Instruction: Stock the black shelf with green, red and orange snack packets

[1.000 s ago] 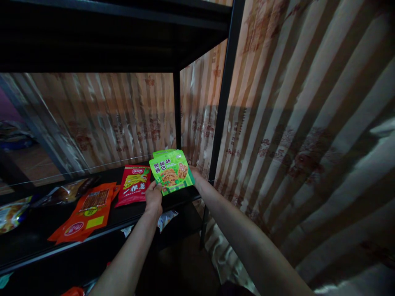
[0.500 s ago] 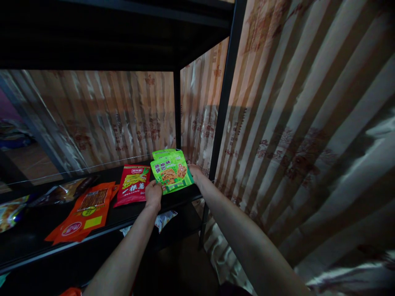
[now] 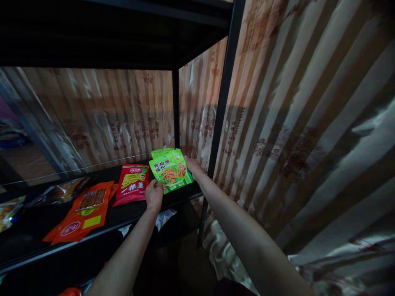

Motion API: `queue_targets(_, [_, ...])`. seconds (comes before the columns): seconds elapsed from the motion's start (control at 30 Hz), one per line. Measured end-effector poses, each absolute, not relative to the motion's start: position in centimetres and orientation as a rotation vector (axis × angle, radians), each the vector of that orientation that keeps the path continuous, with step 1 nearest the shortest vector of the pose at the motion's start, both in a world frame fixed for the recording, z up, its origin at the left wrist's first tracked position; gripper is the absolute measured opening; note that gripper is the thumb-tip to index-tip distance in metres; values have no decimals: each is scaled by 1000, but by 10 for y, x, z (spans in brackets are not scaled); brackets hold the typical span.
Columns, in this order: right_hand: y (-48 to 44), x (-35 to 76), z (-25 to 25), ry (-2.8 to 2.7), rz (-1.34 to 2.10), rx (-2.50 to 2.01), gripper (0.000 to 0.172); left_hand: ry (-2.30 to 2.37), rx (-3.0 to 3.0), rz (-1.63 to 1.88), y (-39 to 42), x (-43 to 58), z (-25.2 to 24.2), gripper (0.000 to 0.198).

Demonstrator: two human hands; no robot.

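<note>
Green rice-crust snack bags (image 3: 169, 174) lie stacked face up at the right end of the black shelf, one peeking out behind the top one. My left hand (image 3: 154, 194) is closed at the lower left corner of the stack, its fingers curled against the edge. On the opposite side, my right hand (image 3: 194, 167) holds the upper right edge; part of its fingers is hard to make out. Just left of the green bags, a red snack bag (image 3: 132, 185) rests flat, close to my left hand.
Orange snack bags (image 3: 88, 209), a brown-and-clear packet (image 3: 63, 191) and a blue-and-yellow bag (image 3: 10, 213) lie farther left. A thin wire (image 3: 92, 165) crosses behind them. At the right stands a black shelf post (image 3: 217, 127), beside a patterned pleated curtain (image 3: 286, 144). Packets show on the lower shelf.
The top green bag has settled slightly, covering more of those behind it. My right hand has slid up along its right edge. The view has shifted slightly.
</note>
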State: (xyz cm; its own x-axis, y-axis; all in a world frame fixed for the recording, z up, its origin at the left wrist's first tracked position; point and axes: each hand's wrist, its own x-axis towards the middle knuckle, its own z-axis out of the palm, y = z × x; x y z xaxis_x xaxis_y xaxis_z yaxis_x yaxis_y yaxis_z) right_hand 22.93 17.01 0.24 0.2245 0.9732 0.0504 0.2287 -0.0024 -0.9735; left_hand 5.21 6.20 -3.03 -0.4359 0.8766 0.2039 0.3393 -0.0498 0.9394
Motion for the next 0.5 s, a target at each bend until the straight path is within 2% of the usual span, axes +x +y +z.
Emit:
queue_targets(0.17, [162, 226, 15, -1244, 914, -1523, 54, 1751, 1374, 1497, 61, 55, -27, 17])
queue_targets(0.37, [156, 226, 13, -1261, 912, -1487, 36, 1811, 1440, 1517, 68, 56, -23, 17])
queue_targets(0.5, [158, 228, 8, -1248, 911, -1485, 31, 1814, 1447, 1518, 73, 53, -29, 19])
